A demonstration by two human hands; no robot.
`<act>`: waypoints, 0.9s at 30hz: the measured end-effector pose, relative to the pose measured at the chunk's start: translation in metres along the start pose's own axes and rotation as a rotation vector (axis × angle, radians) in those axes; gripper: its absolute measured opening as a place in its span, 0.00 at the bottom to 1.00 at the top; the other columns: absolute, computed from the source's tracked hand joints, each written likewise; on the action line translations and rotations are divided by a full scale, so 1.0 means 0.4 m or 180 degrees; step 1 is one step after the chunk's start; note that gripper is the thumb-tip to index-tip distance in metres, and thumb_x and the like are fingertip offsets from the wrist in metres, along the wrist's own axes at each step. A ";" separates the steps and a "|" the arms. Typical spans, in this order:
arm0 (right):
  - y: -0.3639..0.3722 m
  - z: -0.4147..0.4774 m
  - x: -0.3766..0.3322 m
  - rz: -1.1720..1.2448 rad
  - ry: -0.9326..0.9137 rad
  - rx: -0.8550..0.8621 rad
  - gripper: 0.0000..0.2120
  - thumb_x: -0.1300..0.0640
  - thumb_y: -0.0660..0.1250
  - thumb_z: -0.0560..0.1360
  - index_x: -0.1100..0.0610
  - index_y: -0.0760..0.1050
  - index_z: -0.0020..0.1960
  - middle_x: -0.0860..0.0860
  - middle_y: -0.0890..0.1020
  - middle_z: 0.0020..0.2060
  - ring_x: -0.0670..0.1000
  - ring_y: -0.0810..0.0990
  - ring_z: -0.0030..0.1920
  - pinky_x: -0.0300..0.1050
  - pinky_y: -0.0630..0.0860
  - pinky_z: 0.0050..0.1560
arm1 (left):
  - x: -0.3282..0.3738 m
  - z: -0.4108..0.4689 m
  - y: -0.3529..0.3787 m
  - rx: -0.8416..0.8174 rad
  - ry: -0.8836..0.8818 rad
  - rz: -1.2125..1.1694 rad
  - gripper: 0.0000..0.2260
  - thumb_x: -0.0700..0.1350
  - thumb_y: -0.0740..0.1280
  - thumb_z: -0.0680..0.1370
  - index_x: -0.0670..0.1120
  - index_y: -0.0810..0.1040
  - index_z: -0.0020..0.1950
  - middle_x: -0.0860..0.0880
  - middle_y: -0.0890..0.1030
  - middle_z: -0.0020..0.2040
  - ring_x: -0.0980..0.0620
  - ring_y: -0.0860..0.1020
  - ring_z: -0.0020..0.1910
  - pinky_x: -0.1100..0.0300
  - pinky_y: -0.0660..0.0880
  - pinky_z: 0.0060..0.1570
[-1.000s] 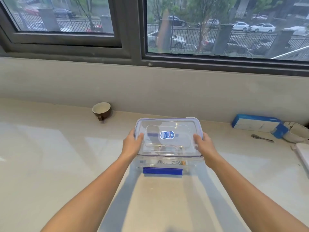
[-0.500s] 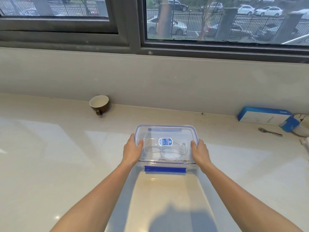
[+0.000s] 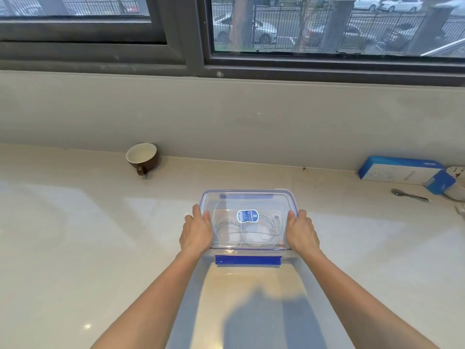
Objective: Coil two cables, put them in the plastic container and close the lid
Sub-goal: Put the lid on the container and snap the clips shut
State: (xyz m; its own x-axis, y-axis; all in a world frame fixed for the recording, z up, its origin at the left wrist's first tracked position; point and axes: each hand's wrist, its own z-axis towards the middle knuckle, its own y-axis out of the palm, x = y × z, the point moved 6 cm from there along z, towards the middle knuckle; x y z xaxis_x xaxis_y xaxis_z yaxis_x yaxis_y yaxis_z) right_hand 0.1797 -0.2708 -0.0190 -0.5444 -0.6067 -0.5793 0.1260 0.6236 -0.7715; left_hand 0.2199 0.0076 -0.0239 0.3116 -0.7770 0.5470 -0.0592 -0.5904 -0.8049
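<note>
- From the head camera, a clear rectangular plastic container (image 3: 251,252) sits on a pale glossy stone countertop (image 3: 75,248), mid-scene, between a person's two outstretched bare forearms.
- A transparent lid with a blue rim (image 3: 251,205) lies flat on top of the container, with a blue oval label (image 3: 247,216) at its middle.
- The left hand (image 3: 197,231) grasps the lid's left short edge, with the thumb on top and the fingers curled down over the side.
- The right hand (image 3: 302,231) grasps the right short edge in the same way, with the thumb on the lid and the fingers wrapped over the side.
- Coiled white cables (image 3: 251,234) lie on the container's floor, seen through the lid, with one plug end toward the right side.
- A blue plastic latch (image 3: 247,260) on the near long side juts out toward the person rather than lying against the container wall.
- A brown ceramic cup with a cream inside (image 3: 142,157) rests at the far left by the grey wall (image 3: 251,122), well apart from the container, its handle facing near.
- A blue and white cardboard box (image 3: 400,170) lies at the far right by the wall, with a metal spoon (image 3: 407,195) just on its near side.
- A dark-framed window (image 3: 186,54) above the wall looks out on parked cars and a railing fence.
</note>
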 end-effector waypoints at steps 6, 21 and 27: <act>-0.001 -0.004 0.008 0.0056 0.0039 0.0117 0.23 0.44 0.46 0.80 0.60 0.66 0.63 0.62 0.76 0.58 0.63 0.74 0.56 0.54 0.69 0.52 | -0.001 0.001 -0.002 -0.0028 -0.0059 -0.0037 0.21 0.54 0.45 0.81 0.47 0.59 0.72 0.38 0.71 0.63 0.37 0.72 0.60 0.46 0.68 0.56; 0.032 -0.122 0.102 0.1554 0.1287 -0.0973 0.39 0.31 0.66 0.65 0.53 0.61 0.65 0.57 0.80 0.46 0.54 0.78 0.36 0.44 0.78 0.34 | 0.165 0.211 -0.051 -0.0560 0.1085 0.0751 0.32 0.64 0.63 0.73 0.46 0.66 0.70 0.41 0.72 0.68 0.42 0.68 0.68 0.46 0.66 0.65; 0.097 -0.178 0.093 0.2653 0.1623 -0.1477 0.24 0.36 0.68 0.68 0.55 0.77 0.52 0.57 0.83 0.43 0.57 0.83 0.47 0.56 0.80 0.49 | 0.227 0.252 0.026 -0.1483 0.1192 0.1001 0.36 0.70 0.59 0.71 0.45 0.69 0.69 0.42 0.74 0.67 0.43 0.72 0.65 0.53 0.67 0.63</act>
State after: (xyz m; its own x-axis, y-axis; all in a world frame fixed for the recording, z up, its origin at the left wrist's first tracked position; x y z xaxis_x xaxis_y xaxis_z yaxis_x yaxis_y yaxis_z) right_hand 0.1052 -0.2340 -0.0515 -0.7271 0.3046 -0.6153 0.3483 0.9359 0.0518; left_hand 0.3432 -0.0471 -0.0057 -0.1321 -0.9010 0.4133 -0.5223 -0.2911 -0.8016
